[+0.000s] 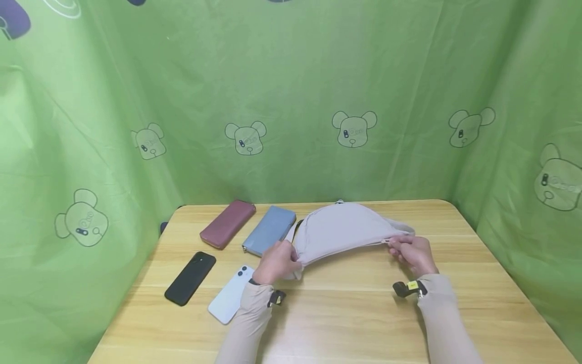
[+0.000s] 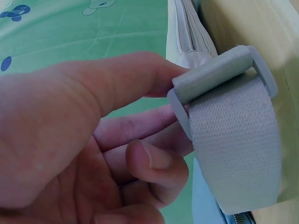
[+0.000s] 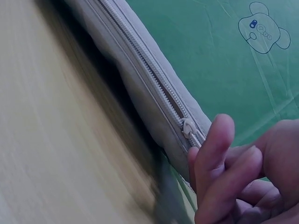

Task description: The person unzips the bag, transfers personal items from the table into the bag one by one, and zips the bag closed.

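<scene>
A pale grey waist bag (image 1: 350, 226) lies toward the back of the table, its front edge lifted between both hands. At its left end my left hand (image 1: 275, 264) pinches the fabric beside the strap. The webbing strap (image 2: 236, 144) hangs in front of these fingers in the left wrist view, looped through a plastic slide buckle (image 2: 265, 77). My right hand (image 1: 415, 254) pinches the zip pull at the bag's right end. Close to those fingertips sits the zip slider (image 3: 188, 127), and the teeth (image 3: 154, 70) stand slightly parted along the track.
Left of the bag lie a blue wallet (image 1: 270, 230) and a maroon wallet (image 1: 229, 224). Nearer the front are a black phone (image 1: 190, 279) and a white phone (image 1: 229, 296), the latter beside my left wrist. Green curtains (image 1: 291, 167) surround the wooden table (image 1: 345, 323).
</scene>
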Demonstrator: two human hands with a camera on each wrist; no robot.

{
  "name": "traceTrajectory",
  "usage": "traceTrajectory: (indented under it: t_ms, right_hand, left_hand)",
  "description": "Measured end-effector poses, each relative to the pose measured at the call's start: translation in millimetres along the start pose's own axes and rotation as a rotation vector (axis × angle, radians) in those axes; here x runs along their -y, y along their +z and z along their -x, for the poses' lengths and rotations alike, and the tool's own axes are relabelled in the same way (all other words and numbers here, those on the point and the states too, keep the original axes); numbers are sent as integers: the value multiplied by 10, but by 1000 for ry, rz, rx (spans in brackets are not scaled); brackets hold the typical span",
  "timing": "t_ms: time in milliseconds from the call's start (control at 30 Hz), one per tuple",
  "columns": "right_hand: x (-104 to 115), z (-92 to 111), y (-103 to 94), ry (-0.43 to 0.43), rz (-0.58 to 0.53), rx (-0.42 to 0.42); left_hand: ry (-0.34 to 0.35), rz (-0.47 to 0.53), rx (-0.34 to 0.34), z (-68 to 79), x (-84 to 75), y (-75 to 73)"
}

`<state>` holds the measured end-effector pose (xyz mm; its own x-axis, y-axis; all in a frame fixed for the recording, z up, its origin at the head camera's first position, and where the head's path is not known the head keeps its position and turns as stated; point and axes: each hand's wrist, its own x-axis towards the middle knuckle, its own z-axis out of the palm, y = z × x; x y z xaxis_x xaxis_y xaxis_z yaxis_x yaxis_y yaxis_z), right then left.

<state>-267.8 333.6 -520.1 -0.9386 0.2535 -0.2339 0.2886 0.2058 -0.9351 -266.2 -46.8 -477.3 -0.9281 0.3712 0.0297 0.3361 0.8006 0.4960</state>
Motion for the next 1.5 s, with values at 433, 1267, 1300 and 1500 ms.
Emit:
traceTrajectory:
  t_ms: [433, 1267, 1300, 1500]
  right_hand:
    - [-22, -19, -69, -15, 20, -53]
    - [69, 66, -257, -225, 404, -103]
    - [90, 85, -259, -245, 433, -105]
    - [245, 203, -321, -317, 651, -77]
  left_hand:
    - [-31, 8, 16, 16, 19, -42]
    - [-34, 19, -28, 4, 74, -13]
    - [-32, 18, -33, 1, 77, -10]
    - [-20, -19, -71, -29, 78, 41]
